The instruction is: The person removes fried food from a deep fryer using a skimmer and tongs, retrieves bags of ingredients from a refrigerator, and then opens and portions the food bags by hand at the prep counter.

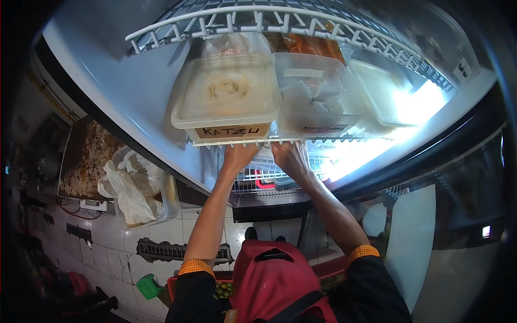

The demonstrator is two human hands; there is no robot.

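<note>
Both of my arms reach into a lit refrigerator, below the front edge of a white wire shelf (pixel 301 141). My left hand (pixel 240 155) is under the tub marked "KATZU" (pixel 226 94), its fingers mostly hidden by the shelf edge. Close beside it, my right hand (pixel 290 157) has its fingers curled in; what they hold is hidden. Something pale and see-through (pixel 265 154) shows between the hands, too unclear to name. Above my right hand stands a clear plastic container (pixel 309 94) with a white bag inside.
Another lidded container (pixel 379 91) stands at the shelf's right. An upper wire shelf (pixel 258 12) overhangs the tubs. Lower down is a rack (pixel 264 188) with a red-rimmed item. Outside, at left, a plastic bin (pixel 169 196) holds white bags. A floor drain grate (pixel 161 250) lies below.
</note>
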